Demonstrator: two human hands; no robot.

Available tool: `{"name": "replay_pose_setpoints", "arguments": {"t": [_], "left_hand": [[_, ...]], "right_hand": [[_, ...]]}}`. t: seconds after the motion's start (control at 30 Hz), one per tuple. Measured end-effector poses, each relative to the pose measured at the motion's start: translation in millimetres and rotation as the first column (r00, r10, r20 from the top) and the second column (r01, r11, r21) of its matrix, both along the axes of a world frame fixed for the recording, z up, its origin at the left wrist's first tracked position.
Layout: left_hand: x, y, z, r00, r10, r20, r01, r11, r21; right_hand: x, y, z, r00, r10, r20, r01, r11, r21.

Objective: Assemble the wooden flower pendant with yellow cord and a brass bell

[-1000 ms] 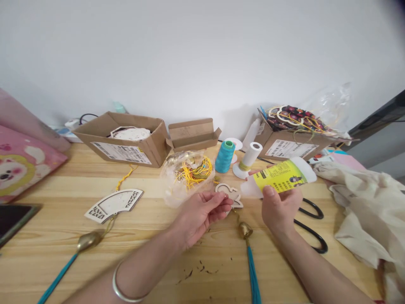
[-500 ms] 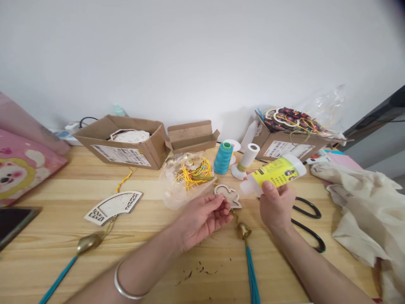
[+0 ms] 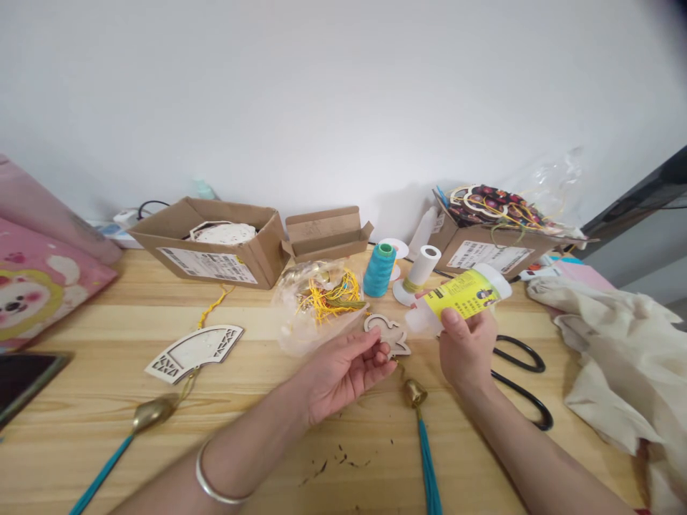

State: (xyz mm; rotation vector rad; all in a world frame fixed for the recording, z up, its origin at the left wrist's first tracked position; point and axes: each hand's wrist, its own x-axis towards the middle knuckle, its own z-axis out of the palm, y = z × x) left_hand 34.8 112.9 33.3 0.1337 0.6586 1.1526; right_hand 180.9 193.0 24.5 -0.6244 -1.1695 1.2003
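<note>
My right hand (image 3: 466, 350) is closed around a clear plastic bottle with a yellow label (image 3: 464, 295), its narrow end tilted down to the left. My left hand (image 3: 348, 368) has thumb and forefinger pinched together, the other fingers curled; whatever lies between the tips is too small to make out. Just behind those fingertips lies a flat wooden ornament (image 3: 394, 334), partly covered by the hand. From it hang a brass bell (image 3: 415, 393) and a teal tassel (image 3: 428, 465). Black-handled scissors (image 3: 523, 386) lie beside my right wrist, their blades hidden.
A fan-shaped wooden ornament (image 3: 196, 352) with its own bell (image 3: 154, 413) lies at left. Behind are a plastic bag of yellow cords (image 3: 290, 315), teal thread (image 3: 380, 272), a white spool (image 3: 424, 266) and cardboard boxes (image 3: 257, 250). Cream cloth (image 3: 606, 343) covers the right side.
The bottle in my right hand has shifted slightly left and down. My left hand stays pinched in nearly the same place, and the ornaments look unmoved.
</note>
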Motion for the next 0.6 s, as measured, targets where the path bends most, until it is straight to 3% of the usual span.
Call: {"name": "replay_pose_setpoints", "arguments": {"t": [0.27, 0.6], "left_hand": [[0.4, 0.0, 0.8, 1.000, 0.001, 0.019, -0.001, 1.000, -0.016], [2.1, -0.7, 2.4, 0.992, -0.057, 0.110, 0.058, 0.998, -0.011]], "right_hand": [[-0.9, -1.7, 1.7, 0.998, 0.058, -0.032, -0.058, 0.998, 0.007], [-5.2, -3.8, 7.5, 0.996, 0.054, -0.070, -0.060, 0.994, -0.096]]}}
